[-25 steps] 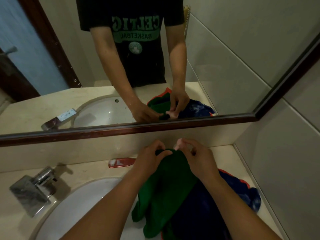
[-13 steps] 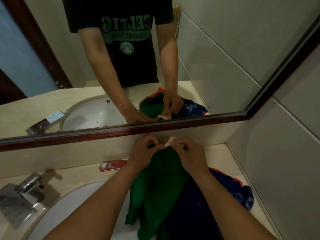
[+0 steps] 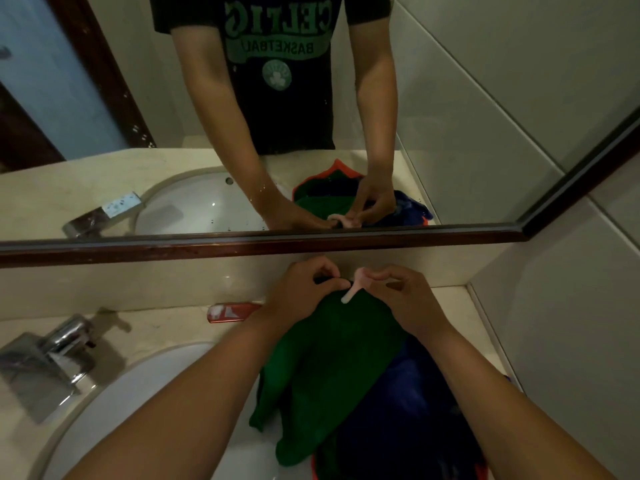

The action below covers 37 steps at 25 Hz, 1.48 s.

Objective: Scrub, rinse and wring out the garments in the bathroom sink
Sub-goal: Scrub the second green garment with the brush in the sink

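Note:
A green garment (image 3: 322,368) lies on the counter to the right of the white sink (image 3: 131,403), partly hanging over its rim. Under it lies a dark blue garment (image 3: 408,417) with an orange edge. My left hand (image 3: 301,292) pinches the green garment's top edge near the mirror. My right hand (image 3: 405,299) is beside it, its fingers pinching a small pale pink piece (image 3: 353,289) that rests on the same edge. Both forearms reach in from the bottom of the view.
A chrome tap (image 3: 45,358) stands left of the sink. A red and white packet (image 3: 232,311) lies on the beige counter by the back wall. A framed mirror (image 3: 263,242) runs above it, and a tiled wall (image 3: 571,323) closes the right side.
My hands have stayed at the green garment's top edge. The pink piece now shows more, hanging down between my fingers. The view has shifted slightly.

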{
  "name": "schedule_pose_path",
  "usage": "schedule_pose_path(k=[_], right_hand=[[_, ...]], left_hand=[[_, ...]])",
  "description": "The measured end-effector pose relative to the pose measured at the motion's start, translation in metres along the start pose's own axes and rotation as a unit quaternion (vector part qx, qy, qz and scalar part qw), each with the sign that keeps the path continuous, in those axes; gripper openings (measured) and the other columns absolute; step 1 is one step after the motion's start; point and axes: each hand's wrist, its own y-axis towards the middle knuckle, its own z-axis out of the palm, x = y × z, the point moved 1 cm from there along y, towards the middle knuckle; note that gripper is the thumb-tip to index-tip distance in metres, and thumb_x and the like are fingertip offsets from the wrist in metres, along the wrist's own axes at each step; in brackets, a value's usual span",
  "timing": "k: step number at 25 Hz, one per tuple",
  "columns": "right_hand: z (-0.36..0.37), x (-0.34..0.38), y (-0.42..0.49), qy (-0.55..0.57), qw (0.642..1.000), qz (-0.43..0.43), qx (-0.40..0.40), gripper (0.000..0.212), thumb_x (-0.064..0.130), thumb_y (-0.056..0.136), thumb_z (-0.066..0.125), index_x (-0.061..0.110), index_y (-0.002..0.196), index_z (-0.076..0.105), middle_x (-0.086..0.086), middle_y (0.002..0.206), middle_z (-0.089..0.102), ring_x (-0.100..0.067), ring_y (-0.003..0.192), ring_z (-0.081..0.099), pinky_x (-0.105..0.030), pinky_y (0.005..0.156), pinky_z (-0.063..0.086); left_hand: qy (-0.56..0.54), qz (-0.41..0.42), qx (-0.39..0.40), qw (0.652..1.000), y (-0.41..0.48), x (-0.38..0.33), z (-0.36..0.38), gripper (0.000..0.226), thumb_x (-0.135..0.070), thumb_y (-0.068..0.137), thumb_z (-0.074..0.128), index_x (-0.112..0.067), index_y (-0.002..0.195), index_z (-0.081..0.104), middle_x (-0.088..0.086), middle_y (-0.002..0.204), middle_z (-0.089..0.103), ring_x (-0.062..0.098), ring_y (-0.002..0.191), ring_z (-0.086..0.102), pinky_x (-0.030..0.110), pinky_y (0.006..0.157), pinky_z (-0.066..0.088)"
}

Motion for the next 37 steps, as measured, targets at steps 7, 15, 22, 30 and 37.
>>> schedule_pose_path(k=[7,15,22,30,37], right_hand=[[0.001,-0.001,0.000,-0.044,0.999,-0.014,0.005,0.010,0.028,0.090,0.078,0.019,0.093,0.081,0.006,0.096,0.078,-0.011,0.094,0.073,-0.026,0.082,0.058],[0.003,0.000,-0.002,-0.048,0.998,-0.040,0.005,0.006,0.026,0.092,0.075,0.027,0.092,0.082,0.011,0.094,0.079,-0.007,0.092,0.073,-0.023,0.081,0.056],[-0.001,-0.005,0.004,-0.100,0.994,-0.024,0.027,0.008,0.034,0.090,0.076,0.032,0.084,0.080,0.015,0.093,0.077,-0.005,0.093,0.071,-0.028,0.088,0.051],[0.004,0.007,-0.005,-0.107,0.991,-0.083,0.020,0.025,0.027,0.094,0.073,0.045,0.078,0.079,0.016,0.091,0.078,-0.003,0.090,0.072,-0.023,0.084,0.054],[-0.002,0.001,-0.002,-0.155,0.985,-0.066,0.026,0.012,0.042,0.093,0.070,0.036,0.096,0.081,0.015,0.097,0.077,-0.005,0.093,0.071,-0.038,0.093,0.056]], left_hand=[[0.023,0.004,0.020,1.000,0.000,0.009,0.006,0.002,-0.023,0.091,0.074,-0.024,0.092,0.073,-0.020,0.089,0.069,-0.009,0.084,0.061,0.008,0.079,0.043],[0.012,0.005,0.010,1.000,0.003,0.016,0.015,0.007,-0.021,0.093,0.073,-0.015,0.095,0.075,-0.011,0.093,0.072,-0.001,0.088,0.063,0.009,0.081,0.044],[-0.001,0.023,0.026,0.999,0.008,0.015,0.012,0.003,-0.016,0.091,0.074,-0.019,0.089,0.074,-0.022,0.086,0.068,-0.010,0.082,0.061,0.008,0.079,0.044],[-0.006,0.012,0.013,1.000,0.004,0.014,0.011,0.002,-0.013,0.091,0.074,-0.012,0.090,0.075,-0.014,0.087,0.070,-0.009,0.081,0.062,0.008,0.079,0.044],[-0.005,-0.004,0.003,1.000,0.001,0.013,0.013,0.006,-0.016,0.092,0.073,-0.011,0.091,0.073,-0.012,0.088,0.071,-0.007,0.082,0.061,0.010,0.082,0.045]])
